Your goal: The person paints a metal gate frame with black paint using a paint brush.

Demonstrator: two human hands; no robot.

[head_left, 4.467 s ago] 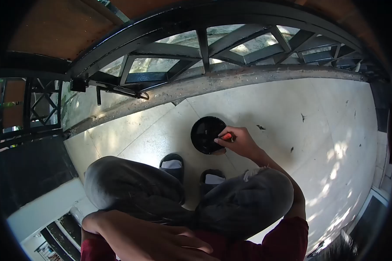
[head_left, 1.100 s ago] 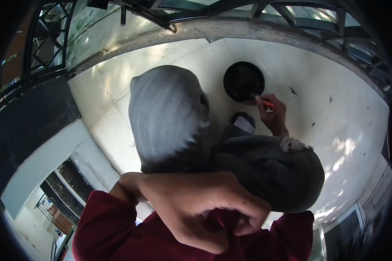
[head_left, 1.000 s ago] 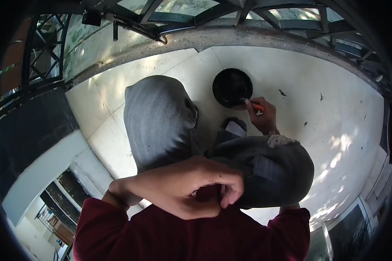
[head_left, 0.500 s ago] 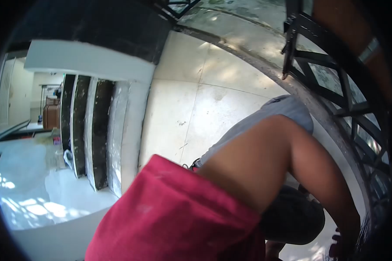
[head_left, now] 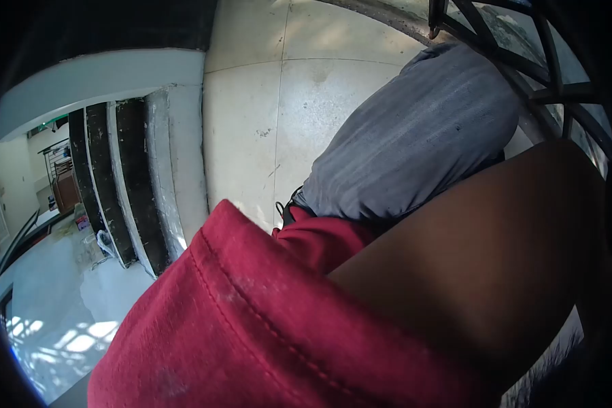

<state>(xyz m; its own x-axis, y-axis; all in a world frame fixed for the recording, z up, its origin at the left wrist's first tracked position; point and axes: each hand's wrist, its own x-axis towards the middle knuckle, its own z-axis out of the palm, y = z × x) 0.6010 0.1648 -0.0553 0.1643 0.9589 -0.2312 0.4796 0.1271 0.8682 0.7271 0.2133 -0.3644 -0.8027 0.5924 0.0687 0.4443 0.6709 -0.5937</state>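
Observation:
A bare arm (head_left: 469,258) in a red sleeve (head_left: 251,319) fills the lower right of the head view, bent at the elbow near the right edge. Its forearm and hand are hidden in the dark lower right corner. Behind the arm lies a leg in grey trousers (head_left: 415,129), bent at the knee. Neither my left hand nor my right hand shows, so what they hold or touch cannot be seen.
A black metal grille (head_left: 551,88) stands at the upper right. Pale floor tiles (head_left: 245,122) lie in the middle, and dark-faced steps (head_left: 139,177) are at the left. A doorway at the far left shows a brown piece of furniture (head_left: 66,192).
The arm and red sleeve now look larger and closer, and more of the grey trouser leg shows. The hand at the lower right has gone from view. The whole view has shifted.

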